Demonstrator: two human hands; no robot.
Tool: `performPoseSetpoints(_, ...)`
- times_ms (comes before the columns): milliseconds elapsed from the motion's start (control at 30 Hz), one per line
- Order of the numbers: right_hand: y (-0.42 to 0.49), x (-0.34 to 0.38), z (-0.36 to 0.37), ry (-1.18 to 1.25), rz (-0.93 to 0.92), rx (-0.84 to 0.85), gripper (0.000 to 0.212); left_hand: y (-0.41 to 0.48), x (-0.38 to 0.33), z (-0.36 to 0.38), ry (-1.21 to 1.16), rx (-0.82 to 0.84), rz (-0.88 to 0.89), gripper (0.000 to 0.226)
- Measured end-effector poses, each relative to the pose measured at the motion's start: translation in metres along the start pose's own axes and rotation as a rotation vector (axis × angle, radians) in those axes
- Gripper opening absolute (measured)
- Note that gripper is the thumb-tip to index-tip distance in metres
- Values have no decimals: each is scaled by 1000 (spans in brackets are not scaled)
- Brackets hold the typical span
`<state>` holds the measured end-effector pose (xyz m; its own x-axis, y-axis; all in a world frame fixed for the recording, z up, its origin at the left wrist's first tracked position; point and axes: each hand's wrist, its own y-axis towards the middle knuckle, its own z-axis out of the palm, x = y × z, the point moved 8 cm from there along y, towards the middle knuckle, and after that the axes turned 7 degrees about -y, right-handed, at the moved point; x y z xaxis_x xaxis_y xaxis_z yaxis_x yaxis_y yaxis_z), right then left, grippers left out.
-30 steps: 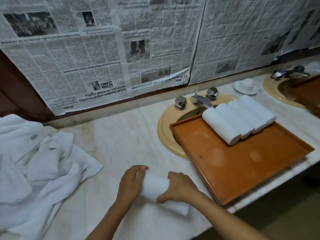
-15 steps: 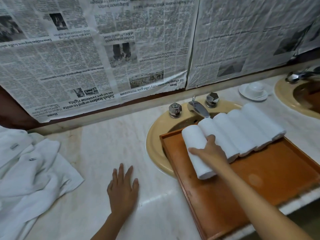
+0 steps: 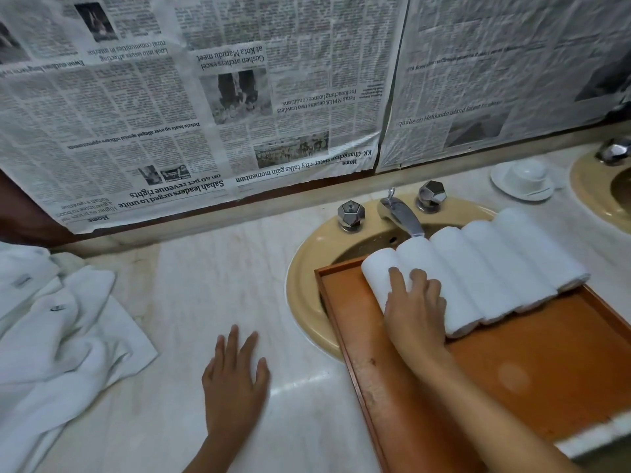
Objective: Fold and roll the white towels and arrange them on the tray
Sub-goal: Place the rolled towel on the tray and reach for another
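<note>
Your right hand (image 3: pixel 415 319) lies on the end rolled towel (image 3: pixel 379 271), fingers fairly straight and pressing on its top, not wrapped round it. That roll sits on the tray (image 3: pixel 546 353), touching four more rolls (image 3: pixel 495 268) lined up to the hand's right. Your left hand (image 3: pixel 234 380) rests flat on the desk (image 3: pixel 205 285), fingers spread, holding nothing. The loose white towels (image 3: pixel 61 336) are heaped well to its left.

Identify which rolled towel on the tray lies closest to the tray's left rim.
The leftmost roll of the five, partly under the right hand; the other four lie to its right.
</note>
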<state>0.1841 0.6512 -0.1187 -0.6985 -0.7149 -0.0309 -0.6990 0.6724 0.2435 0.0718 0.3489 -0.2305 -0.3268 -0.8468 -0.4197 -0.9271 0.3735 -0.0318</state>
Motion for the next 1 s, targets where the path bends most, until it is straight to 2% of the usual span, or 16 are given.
performPoseSetpoints(233, 4, 0, -3, -59, 22, -20, 36, 0, 2, 2, -20, -2, -8, 61)
performPoseSetpoints(533, -12, 12, 2, -94, 50, 117, 59, -3, 5, 2, -75, 10, 44, 59)
performPoseSetpoints(600, -17, 21, -6, -7, 51, 57, 55, -6, 7, 1, -83, 20, 85, 57)
performPoseSetpoints(667, -28, 36, -18, 172, 22, -49, 38, -11, 11, 0, -100, 26, 132, 54)
performPoseSetpoints(733, -50, 60, -35, 346, -73, -187, 24, -18, 16, -2, -122, 39, 170, 52)
performPoseSetpoints(800, -78, 93, -45, 487, -187, -263, 22, -27, 23, -6, -144, 50, 217, 49)
performPoseSetpoints(900, -117, 150, -24, 584, -325, -168, 24, -45, 36, -16, -113, 65, 302, 47)
performPoseSetpoints(1000, -145, 200, 26, 491, -371, 85, 44, -65, 67, -31, -111, 50, 333, 46)
